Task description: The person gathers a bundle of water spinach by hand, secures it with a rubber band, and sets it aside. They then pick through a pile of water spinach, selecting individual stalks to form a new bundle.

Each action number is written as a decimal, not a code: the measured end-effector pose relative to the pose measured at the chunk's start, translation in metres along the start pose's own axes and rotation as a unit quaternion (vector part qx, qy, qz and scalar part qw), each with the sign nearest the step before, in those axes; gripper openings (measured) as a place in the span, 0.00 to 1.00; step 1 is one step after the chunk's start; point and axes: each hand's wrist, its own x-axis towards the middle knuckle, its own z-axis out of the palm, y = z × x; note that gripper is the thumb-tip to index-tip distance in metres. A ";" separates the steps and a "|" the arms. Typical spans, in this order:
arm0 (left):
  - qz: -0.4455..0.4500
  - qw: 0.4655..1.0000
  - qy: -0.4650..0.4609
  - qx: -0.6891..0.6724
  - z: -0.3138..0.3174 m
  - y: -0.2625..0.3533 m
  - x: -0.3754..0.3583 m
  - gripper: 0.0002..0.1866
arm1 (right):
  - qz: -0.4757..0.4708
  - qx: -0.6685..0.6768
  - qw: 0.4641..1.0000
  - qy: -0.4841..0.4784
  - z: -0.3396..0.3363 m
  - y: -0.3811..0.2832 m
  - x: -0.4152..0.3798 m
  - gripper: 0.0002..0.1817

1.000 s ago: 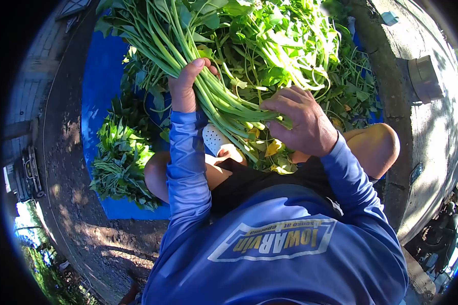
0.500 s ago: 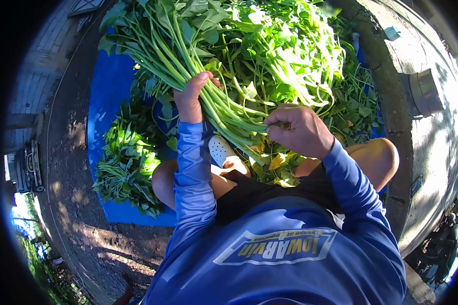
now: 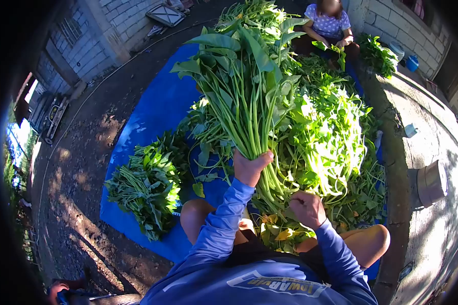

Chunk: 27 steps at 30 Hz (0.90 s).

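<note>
My left hand point(image 3: 251, 166) is wrapped round a bunch of leafy green stems, looking like water spinach point(image 3: 247, 109), held upright with its broad leaves pointing away from me. The lower stem ends stick out below my fist. Closed, my right hand point(image 3: 309, 209) is just right of those stem ends; its fingertips are partly hidden, and I cannot make out anything in them. A large heap of loose greens point(image 3: 331, 137) lies beyond and to the right. Yellowed leaves point(image 3: 284, 234) lie between my legs.
Under the greens is a blue tarp point(image 3: 142, 132). A pile of bundled greens point(image 3: 147, 190) sits on its left side. At the far end, another person point(image 3: 331, 30) handles leaves. Along the right runs a concrete ledge point(image 3: 402, 152) with a metal container point(image 3: 432, 183).
The view has tilted up, bringing the other person into sight. My left hand has turned the bunch more upright. My right hand has come away from the stem ends it was pinching.
</note>
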 end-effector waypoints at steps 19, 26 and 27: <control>0.140 0.981 0.124 0.051 -0.013 0.034 0.019 0.32 | 0.079 -0.026 0.968 0.237 -0.054 0.093 0.038 0.11; 0.005 0.991 0.136 0.013 -0.020 0.016 0.020 0.20 | 0.069 -0.141 0.977 0.146 -0.041 0.149 0.089 0.15; -0.002 0.991 0.134 0.020 -0.021 0.011 0.019 0.19 | 0.083 -0.109 0.982 0.132 -0.038 0.153 0.089 0.14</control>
